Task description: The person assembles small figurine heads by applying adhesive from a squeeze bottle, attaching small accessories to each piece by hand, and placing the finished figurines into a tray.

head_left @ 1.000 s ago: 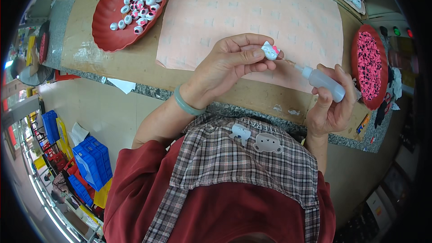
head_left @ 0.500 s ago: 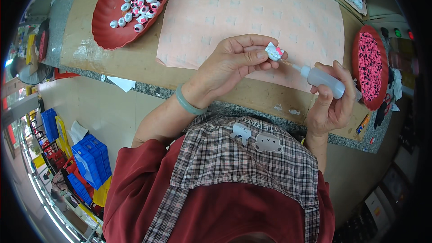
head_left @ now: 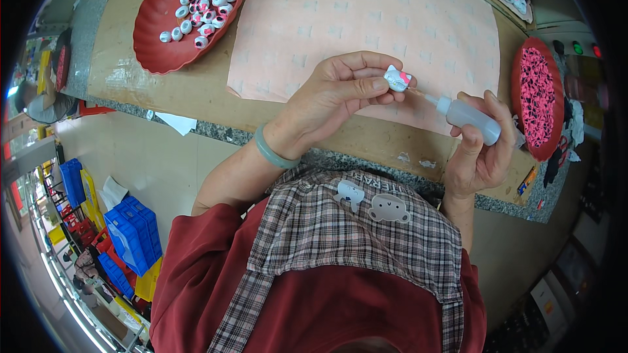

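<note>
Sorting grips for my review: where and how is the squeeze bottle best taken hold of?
Probably take the bottle by its wide body, from the right: its thin nozzle points left toward the white cat head. The right hand holds it so.

A small white cat-head piece [head_left: 395,80], one pointed ear sticking up and a pink bow showing at its right side, is resting pinched between the thumb and fingers of the person's left hand [head_left: 341,88]. Just to its right, a translucent squeeze bottle [head_left: 474,121] is lying tilted in the right hand [head_left: 485,160], its thin nozzle pointing up-left toward the piece's lower edge; whether the tip is touching, I'm not managing to see.
</note>
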Motion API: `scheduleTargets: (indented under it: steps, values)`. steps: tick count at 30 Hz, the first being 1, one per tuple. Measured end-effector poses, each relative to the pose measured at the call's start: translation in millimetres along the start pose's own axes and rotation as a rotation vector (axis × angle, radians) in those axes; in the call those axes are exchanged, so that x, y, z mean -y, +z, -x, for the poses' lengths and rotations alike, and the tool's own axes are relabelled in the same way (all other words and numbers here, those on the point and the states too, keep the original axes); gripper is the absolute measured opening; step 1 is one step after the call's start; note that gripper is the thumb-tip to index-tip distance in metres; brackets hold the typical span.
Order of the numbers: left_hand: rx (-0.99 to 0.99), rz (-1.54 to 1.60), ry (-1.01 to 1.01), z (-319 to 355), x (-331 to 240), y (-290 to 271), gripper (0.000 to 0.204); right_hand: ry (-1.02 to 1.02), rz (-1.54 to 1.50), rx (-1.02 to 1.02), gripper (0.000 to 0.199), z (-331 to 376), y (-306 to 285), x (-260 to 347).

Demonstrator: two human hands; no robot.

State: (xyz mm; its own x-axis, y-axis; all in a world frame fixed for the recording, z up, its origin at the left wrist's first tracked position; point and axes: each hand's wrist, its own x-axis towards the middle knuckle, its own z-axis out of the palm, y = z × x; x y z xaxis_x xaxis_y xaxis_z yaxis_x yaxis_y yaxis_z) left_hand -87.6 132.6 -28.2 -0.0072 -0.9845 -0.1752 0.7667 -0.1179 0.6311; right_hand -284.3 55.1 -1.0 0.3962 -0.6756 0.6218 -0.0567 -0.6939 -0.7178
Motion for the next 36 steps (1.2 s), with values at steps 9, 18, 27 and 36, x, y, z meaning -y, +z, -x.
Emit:
scheduleTargets:
  steps: [9, 18, 27, 36]
  values:
    - [-0.009, 0.021, 0.041, -2, -8, -4, 0.03, 0.173, -0.294, -0.107, 0.034, -12, 3, -6]
    - [-0.06, 0.033, 0.0, 3, -15, -3, 0.03, 0.598, -0.44, 0.067, 0.027, -52, 14, -33]
    - [-0.07, 0.045, 0.008, 8, -23, -13, 0.029, 0.567, 0.072, 0.313, 0.018, -126, 42, -107]
    - [-0.065, 0.079, 0.006, 7, -20, -20, 0.028, 0.206, 0.613, 0.222, 0.021, -202, 81, -165]
